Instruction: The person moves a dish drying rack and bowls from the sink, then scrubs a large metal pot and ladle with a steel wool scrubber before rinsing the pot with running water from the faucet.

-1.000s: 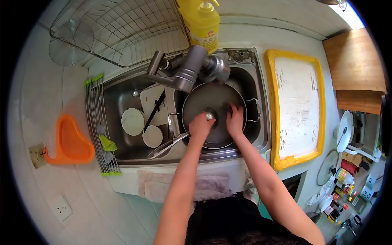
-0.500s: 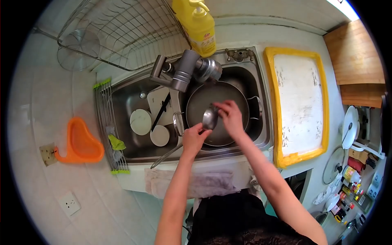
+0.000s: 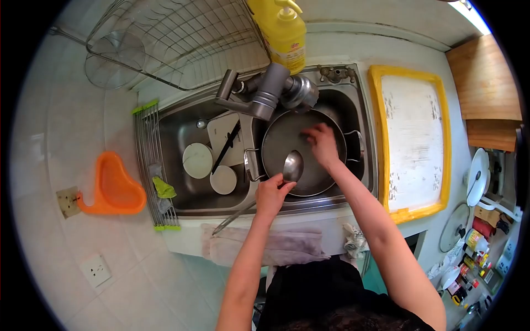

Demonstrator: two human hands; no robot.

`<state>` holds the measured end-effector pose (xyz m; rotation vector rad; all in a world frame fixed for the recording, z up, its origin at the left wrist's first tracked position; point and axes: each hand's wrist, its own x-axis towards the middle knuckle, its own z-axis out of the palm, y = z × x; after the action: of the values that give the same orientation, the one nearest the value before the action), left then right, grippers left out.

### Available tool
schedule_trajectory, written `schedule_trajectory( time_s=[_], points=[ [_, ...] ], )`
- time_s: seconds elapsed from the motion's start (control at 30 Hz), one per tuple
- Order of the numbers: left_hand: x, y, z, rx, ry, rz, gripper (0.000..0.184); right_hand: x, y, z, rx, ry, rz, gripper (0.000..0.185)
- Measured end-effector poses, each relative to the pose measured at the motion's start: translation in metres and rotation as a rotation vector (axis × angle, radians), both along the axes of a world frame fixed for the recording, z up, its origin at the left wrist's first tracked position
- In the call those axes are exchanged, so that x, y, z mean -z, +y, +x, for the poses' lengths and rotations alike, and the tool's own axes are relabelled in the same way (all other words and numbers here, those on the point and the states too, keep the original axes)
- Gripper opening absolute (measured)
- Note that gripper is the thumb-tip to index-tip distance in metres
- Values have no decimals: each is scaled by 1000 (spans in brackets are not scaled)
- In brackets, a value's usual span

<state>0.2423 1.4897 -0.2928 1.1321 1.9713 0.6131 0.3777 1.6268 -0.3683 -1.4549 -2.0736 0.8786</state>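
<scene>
My left hand (image 3: 271, 196) is closed around a metal ladle (image 3: 293, 164), gripping it close to the bowl. The ladle's handle runs back under the hand toward the front edge of the sink, and its shiny bowl is over a wide metal pan (image 3: 277, 137) with two wire side handles. The pan sits in the right basin. Over the pan's right part is my right hand (image 3: 323, 146), apart from the ladle, its slightly blurred fingers spread and holding nothing.
A grey faucet (image 3: 270, 91) reaches over the basins. The left basin holds a cutting board (image 3: 221, 129), a black-handled knife (image 3: 226, 148) and two pale bowls (image 3: 197, 160). A yellow soap bottle (image 3: 290, 41) stands behind; a yellow-edged white board (image 3: 417, 143) lies right.
My right hand has let go of the ladle's bowl and moved up and away from it. The ladle stays in my left hand. The whole view has shifted slightly.
</scene>
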Motion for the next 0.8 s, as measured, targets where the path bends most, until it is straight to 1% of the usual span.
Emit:
schedule_trajectory(
  time_s=[0.03,0.07,0.13,0.17,0.23,0.3,0.37,0.4,0.43,0.47,0.5,0.57,0.6,0.67,0.7,0.73,0.77,0.8],
  points=[
    [0,1,-2,-72,-150,-33,16,13,0,-1,191,-96,111,22],
    [1,1,-4,-76,-145,-38,16,30,-4,-1,188,-91,105,22],
    [5,3,-7,-154,-369,-97,15,45,-11,-1,154,51,-264,23],
    [8,2,-6,-155,-373,-99,15,52,-14,2,153,47,-265,23],
    [17,6,-5,-134,-375,-105,15,9,-15,-6,100,450,-416,27],
    [20,10,1,-142,-362,-105,14,-31,-25,-18,-55,442,-260,32],
    [25,13,3,-146,-340,-104,14,-70,-41,-23,-176,235,29,36],
    [31,12,2,-309,-523,-11,14,-80,-52,-17,-169,235,34,36],
    [21,17,2,-475,-705,79,14,-87,-65,-11,-183,266,36,40],
    [10,19,1,-533,-797,54,13,-90,-72,-7,-198,298,37,44],
    [7,18,-4,-529,-795,52,13,-87,-71,-2,-195,299,37,44],
    [3,11,-13,-487,-1003,104,12,-66,-65,14,108,381,-155,44],
    [-8,13,-11,-526,-1002,89,12,-63,-56,16,154,401,-180,44],
    [-9,13,-12,-528,-1000,78,13,-68,-65,20,182,432,-164,45],
    [-9,10,-11,-538,-999,63,13,-83,-70,20,206,458,-153,46],
    [-6,8,-10,-537,-998,63,13,-98,-79,16,147,439,-117,46],
    [-3,5,-7,-519,-1031,65,14,-104,-83,11,-8,344,17,45],
    [-4,4,-5,-500,-1064,65,14,-107,-82,8,-10,311,43,44]
  ],
)
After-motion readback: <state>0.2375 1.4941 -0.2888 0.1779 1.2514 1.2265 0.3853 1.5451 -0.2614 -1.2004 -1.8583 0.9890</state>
